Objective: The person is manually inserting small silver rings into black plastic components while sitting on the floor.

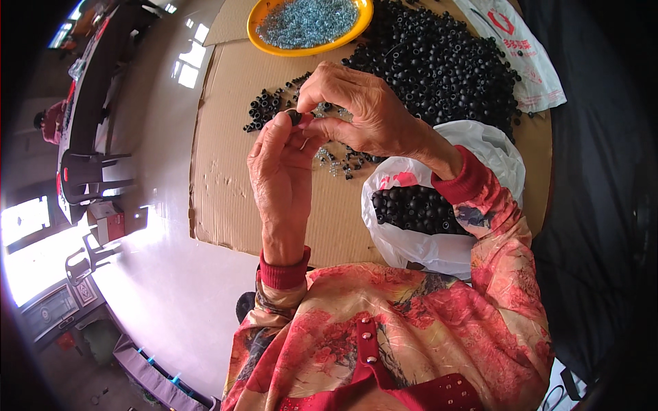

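My left hand (279,161) is raised over the cardboard, its thumb and fingertips closed on a small round black part (295,117). My right hand (367,109) reaches across from the right, and its thumb and forefinger meet at the same part. Whether a second small piece sits between the right fingertips cannot be made out. Beneath the hands lie small black pieces (261,111) and a scatter of tiny clear pieces (332,164). Below my right wrist, an open white plastic bag (384,236) holds many round black parts (415,207).
A big heap of black hollow parts (439,61) covers the far right of the cardboard sheet (226,151). At the far edge stands a yellow bowl (257,41) of clear bluish pieces. A flat white printed bag (541,75) lies far right. Chairs (86,175) stand off left.
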Demonstrator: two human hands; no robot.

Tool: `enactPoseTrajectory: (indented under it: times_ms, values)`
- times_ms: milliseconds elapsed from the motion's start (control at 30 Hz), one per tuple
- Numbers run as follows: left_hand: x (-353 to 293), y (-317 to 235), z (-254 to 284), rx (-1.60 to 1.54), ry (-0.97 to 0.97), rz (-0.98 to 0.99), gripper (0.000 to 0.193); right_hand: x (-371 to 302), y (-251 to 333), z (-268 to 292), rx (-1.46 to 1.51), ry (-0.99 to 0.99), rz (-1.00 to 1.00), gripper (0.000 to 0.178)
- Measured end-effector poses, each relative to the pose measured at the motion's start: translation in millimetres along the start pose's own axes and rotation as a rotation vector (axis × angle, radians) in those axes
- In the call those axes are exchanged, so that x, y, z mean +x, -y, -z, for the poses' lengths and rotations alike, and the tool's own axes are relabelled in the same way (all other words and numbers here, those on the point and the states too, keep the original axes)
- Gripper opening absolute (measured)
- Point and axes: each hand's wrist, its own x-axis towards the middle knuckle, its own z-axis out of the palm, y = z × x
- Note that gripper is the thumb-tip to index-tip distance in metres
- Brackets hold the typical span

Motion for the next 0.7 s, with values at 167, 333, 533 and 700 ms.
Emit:
enactPoseTrajectory:
  times_ms: [167, 333, 533, 700]
  values:
    - [-3, 3, -2, 0.007, -0.025, 0.028, 0.014, -3, 0, 0, 0.033, 0.013, -0.007, 0.021]
    - [-3, 5, -2, 0.004, -0.008, 0.034, 0.014, -2, 2, 2, 0.112, 0.046, -0.074, 0.017]
    - [-4, 1, -3, 0.019, 0.009, 0.05, 0.014, 2, 0, 9, 0.149, 0.144, -0.108, 0.015]
    - [-5, 2, -4, 0.009, -0.003, 0.063, 0.015, 2, 0, 12, 0.171, 0.177, -0.121, 0.014]
